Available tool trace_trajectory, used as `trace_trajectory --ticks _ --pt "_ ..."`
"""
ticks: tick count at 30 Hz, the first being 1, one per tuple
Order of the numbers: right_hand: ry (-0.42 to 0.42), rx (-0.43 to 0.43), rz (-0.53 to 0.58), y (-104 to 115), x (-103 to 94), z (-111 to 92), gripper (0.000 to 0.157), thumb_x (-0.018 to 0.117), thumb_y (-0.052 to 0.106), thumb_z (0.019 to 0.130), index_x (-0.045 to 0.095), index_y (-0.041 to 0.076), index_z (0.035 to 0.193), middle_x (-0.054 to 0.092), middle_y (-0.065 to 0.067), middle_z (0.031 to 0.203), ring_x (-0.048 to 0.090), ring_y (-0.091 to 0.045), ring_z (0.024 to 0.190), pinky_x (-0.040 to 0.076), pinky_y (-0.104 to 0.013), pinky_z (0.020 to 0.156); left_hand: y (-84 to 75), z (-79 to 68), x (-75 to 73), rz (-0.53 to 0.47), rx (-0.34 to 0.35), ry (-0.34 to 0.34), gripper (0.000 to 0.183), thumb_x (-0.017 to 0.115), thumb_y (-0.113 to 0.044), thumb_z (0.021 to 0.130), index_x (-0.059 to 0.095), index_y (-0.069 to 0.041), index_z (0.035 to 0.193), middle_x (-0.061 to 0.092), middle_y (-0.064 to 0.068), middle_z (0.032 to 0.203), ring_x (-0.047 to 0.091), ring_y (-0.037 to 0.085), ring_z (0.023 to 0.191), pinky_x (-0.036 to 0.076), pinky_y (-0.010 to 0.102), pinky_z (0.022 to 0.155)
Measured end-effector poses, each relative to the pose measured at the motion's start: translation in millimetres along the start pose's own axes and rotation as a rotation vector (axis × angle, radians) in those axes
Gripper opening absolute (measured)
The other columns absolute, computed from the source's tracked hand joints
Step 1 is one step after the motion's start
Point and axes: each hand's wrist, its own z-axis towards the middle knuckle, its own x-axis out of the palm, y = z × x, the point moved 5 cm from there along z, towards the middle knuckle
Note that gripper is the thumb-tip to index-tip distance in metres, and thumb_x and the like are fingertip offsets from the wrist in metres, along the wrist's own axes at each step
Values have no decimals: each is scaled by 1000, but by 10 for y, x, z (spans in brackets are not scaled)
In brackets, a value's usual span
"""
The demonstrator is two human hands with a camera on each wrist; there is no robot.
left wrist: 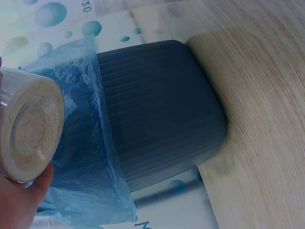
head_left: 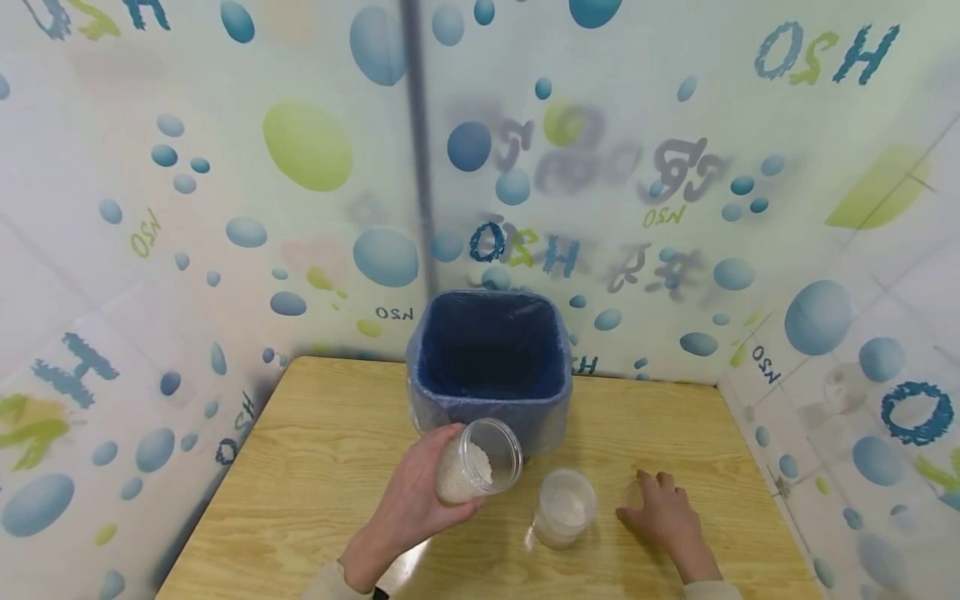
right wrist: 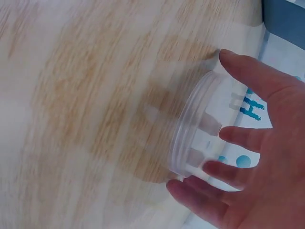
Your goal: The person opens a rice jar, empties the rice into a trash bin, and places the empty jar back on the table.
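My left hand (head_left: 416, 500) grips a clear plastic jar (head_left: 504, 450) partly filled with white grains (head_left: 453, 475) that look like rice. The jar leans over to the right, its mouth without a lid, just in front of the bin's near rim. Its round base shows in the left wrist view. On the table to the right, my right hand (head_left: 666, 515) is lowered with its fingers spread about a clear round lid (right wrist: 195, 126); fingertips are right at the lid's rim. Between the two hands stands another clear jar (head_left: 565, 508) with whitish contents.
A dark blue bin (head_left: 491, 392) lined with a thin blue bag (left wrist: 78, 176) stands at the back of the wooden table (head_left: 337, 425). Behind and on both sides hang patterned curtains (head_left: 315, 208), close to the table's edges.
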Motion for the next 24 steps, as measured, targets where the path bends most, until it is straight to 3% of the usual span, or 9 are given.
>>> trace_trajectory --ticks 5,9,12,15,17,21,24 --pt "-56 -3 17 95 -145 -33 77 66 45 97 45 -11 146 28 -45 151 39 -70 125 47 -77 85 -5 5 -2 -6 -20 21 98 96 -37 60 53 -1 140 63 11 131 63 28 115 54 46 93" --pt "-180 -79 86 270 -367 -64 61 59 37 105 52 -12 141 45 -41 145 54 -59 119 49 -69 92 -2 11 -10 -7 -20 18 98 95 -37 60 52 -1 141 63 12 131 63 29 115 54 46 92" --pt "-301 -155 190 439 -552 -103 47 54 31 109 61 -7 136 61 -32 134 69 -46 101 57 -57 82 7 8 -20 -3 -16 6 99 96 -38 59 52 -2 140 63 12 131 63 29 113 54 46 91" --pt "-412 -219 315 620 -724 -168 38 51 26 110 69 0 130 70 -22 126 73 -38 96 58 -54 75 10 5 -26 -5 -18 0 100 96 -38 58 53 -2 141 63 12 131 64 29 113 54 46 90" --pt "-467 -257 373 737 -827 -211 35 51 24 110 72 3 129 72 -16 124 72 -36 105 58 -51 82 13 -1 -27 -11 -32 6 99 96 -37 58 53 -3 141 63 11 131 64 29 114 54 46 91" --pt "-509 -295 450 956 -1004 -272 35 51 25 110 69 6 134 67 -11 136 66 -33 121 52 -27 95 16 -4 -30 -9 -35 7 98 96 -38 59 53 -3 140 64 11 131 64 29 115 53 46 93" --pt "-503 -308 485 1101 -1105 -292 39 51 26 110 63 6 141 59 -11 147 61 -35 127 51 -30 99 19 -7 -36 -3 -29 1 99 96 -38 59 53 -2 140 64 12 131 64 29 115 53 45 93"
